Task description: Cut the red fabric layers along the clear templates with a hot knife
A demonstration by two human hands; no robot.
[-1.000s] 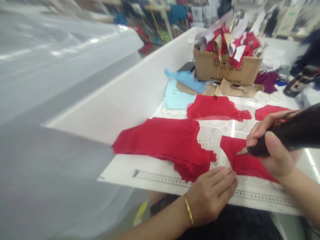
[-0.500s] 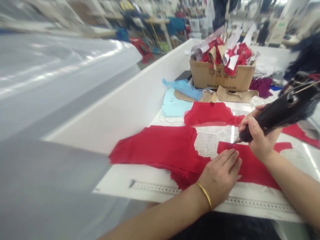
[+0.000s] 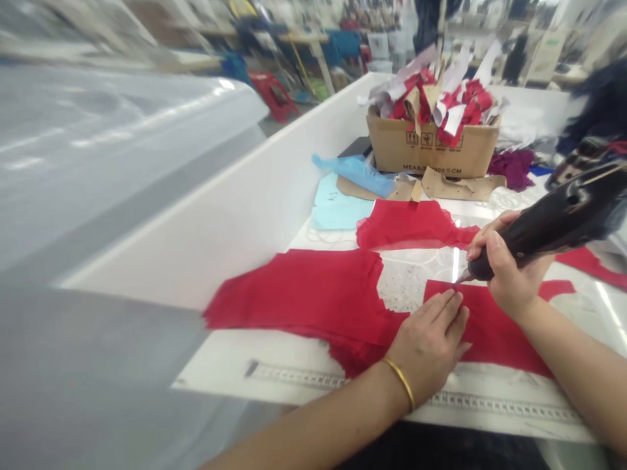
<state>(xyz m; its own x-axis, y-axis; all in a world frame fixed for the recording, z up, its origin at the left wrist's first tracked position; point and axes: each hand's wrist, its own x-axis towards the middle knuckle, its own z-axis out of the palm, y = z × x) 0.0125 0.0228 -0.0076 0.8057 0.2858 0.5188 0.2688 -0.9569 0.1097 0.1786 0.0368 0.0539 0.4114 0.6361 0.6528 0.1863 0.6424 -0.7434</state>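
Note:
My right hand (image 3: 507, 274) is shut around the thick black handle of a handheld fabric cutter (image 3: 553, 225). Its small metal tip (image 3: 462, 277) rests at the top edge of a red fabric piece (image 3: 494, 333). My left hand (image 3: 426, 346) lies flat, pressing that piece and the edge of a larger stack of thin red fabric (image 3: 298, 294), its fingertips close to the tip. A gold bangle (image 3: 400, 383) circles my left wrist. Another red piece (image 3: 406, 225) lies farther ahead.
A cardboard box (image 3: 431, 147) overflows with red and white scraps at the far end of the white table (image 3: 235, 241). Brown paper patterns (image 3: 455, 186), blue plastic (image 3: 355, 171), a light blue sheet (image 3: 337, 205) and purple cloth (image 3: 512, 168) lie near it. Plastic sheeting (image 3: 98, 130) fills the left.
My left hand has slid forward onto the red fabric, nearer the cutter tip. The cutter now tilts more steeply, with my right hand farther up the table. The view has shifted slightly.

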